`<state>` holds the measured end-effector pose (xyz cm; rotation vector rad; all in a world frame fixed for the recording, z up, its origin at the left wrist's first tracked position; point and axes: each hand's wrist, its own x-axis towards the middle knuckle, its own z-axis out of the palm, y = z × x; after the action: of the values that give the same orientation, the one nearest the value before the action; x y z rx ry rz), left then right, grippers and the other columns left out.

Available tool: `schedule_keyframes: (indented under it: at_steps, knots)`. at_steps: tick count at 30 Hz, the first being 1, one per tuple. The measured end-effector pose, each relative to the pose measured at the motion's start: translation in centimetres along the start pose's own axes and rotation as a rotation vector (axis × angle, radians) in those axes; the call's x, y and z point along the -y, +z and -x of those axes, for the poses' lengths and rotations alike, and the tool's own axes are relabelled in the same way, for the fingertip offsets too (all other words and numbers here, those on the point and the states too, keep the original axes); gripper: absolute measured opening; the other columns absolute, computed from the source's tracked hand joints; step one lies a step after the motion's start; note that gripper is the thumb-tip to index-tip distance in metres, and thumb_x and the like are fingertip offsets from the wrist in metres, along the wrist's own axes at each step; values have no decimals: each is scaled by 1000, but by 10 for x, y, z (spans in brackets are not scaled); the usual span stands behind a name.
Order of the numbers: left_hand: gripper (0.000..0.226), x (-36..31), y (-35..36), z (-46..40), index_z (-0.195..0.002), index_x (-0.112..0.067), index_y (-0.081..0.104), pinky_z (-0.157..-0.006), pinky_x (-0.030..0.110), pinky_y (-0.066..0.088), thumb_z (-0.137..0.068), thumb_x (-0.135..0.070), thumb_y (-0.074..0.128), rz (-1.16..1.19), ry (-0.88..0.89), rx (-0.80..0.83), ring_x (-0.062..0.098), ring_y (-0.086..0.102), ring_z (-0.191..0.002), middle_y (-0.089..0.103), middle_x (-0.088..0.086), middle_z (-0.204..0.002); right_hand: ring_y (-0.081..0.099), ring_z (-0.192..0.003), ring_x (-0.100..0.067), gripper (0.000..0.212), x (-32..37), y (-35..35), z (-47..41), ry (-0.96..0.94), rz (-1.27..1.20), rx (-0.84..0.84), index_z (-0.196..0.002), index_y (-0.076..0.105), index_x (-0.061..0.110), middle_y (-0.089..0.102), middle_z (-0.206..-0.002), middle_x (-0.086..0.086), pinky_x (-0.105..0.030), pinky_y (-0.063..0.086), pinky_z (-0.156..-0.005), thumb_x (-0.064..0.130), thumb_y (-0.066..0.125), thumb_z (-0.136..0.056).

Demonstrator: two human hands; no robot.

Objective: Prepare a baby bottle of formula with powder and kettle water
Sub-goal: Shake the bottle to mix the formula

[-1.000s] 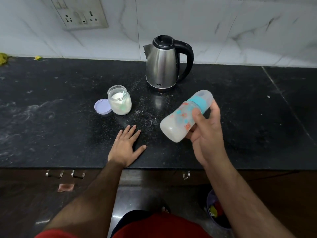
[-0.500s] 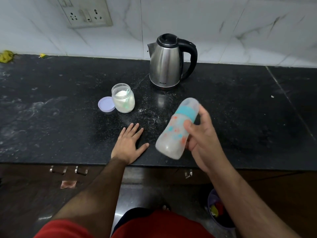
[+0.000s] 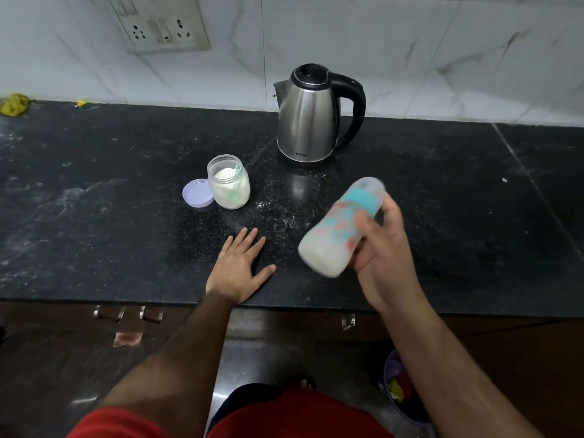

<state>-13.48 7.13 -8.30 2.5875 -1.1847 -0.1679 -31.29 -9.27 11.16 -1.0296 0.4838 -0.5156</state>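
Note:
My right hand (image 3: 382,248) grips a capped baby bottle (image 3: 335,232) with a teal collar, tilted with its base toward me and blurred by motion; milky white liquid fills it. The bottle hangs above the black counter (image 3: 126,216). My left hand (image 3: 240,267) rests flat on the counter near its front edge, fingers spread. A steel kettle (image 3: 308,121) with a black handle stands at the back. An open jar of white powder (image 3: 229,181) with a scoop inside sits left of the kettle, its lilac lid (image 3: 197,192) lying beside it.
Spilled powder dusts the counter between jar and kettle. A wall socket plate (image 3: 158,23) is at the upper left. Yellow scraps (image 3: 14,104) lie at the far left back edge. Drawer handles (image 3: 109,312) sit below the counter; a small bin (image 3: 401,390) stands on the floor.
The bottle has swung in my right hand from frame to frame, its tilt and height shifting as it is shaken. My left hand has stayed flat on the counter.

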Motion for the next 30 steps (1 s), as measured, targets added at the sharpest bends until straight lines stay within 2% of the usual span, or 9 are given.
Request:
schedule_keyframes:
  at_steps: [3,5,8,13,16,19,24,30]
  knots:
    - [79,0,1,0,-152,-25,35,-125,38,3,-87,-71,31,1,0,-7,13,6,-153,20,-3,-163,72,-92,-16,65,1,-3,-6,-26,-35,-60,-141,38,25,73,-103,5,-42,61,-73,28,60,-80]
    - [80,0,0,1,-152,-25,35,-125,38,4,-87,-72,30,-1,3,-6,13,6,-153,21,-3,-163,73,-90,-16,65,1,-3,-2,8,43,17,-140,37,26,75,-98,5,-44,60,-75,25,60,-79]
    - [81,-1,-1,1,-152,-24,34,-125,39,5,-86,-72,28,4,3,-4,13,6,-153,20,-3,-164,73,-89,-16,66,3,0,0,26,76,101,-139,38,25,76,-96,3,-39,62,-74,21,61,-78]
    - [79,0,1,0,-152,-25,34,-125,39,4,-87,-71,30,4,-2,-8,12,5,-152,20,-3,-163,72,-96,-16,68,8,-3,-9,-72,-55,-80,-145,34,21,69,-111,-1,-39,59,-73,27,65,-84]
    - [81,0,0,0,-152,-24,34,-125,39,4,-87,-72,29,4,1,-3,12,5,-152,20,-2,-163,73,-89,-14,73,4,0,-3,-17,10,17,-145,34,22,75,-96,6,-34,60,-70,24,63,-77]
    - [82,-1,-1,1,-152,-24,33,-125,39,4,-86,-72,27,4,3,5,12,4,-153,19,-3,-164,73,-90,-16,69,2,1,1,10,64,112,-144,35,23,75,-95,6,-35,60,-72,18,60,-79]
    - [80,0,0,1,-152,-25,34,-125,38,3,-87,-72,30,5,-2,-1,12,4,-152,19,-4,-164,71,-97,-17,66,4,-1,-6,-44,-55,-42,-145,35,23,71,-108,1,-38,59,-73,24,58,-83]
    - [83,-1,-2,1,-152,-24,33,-125,40,4,-85,-72,27,17,5,6,13,5,-153,19,-3,-164,73,-93,-17,67,0,1,2,40,100,136,-141,36,26,76,-97,6,-41,61,-78,18,60,-79]
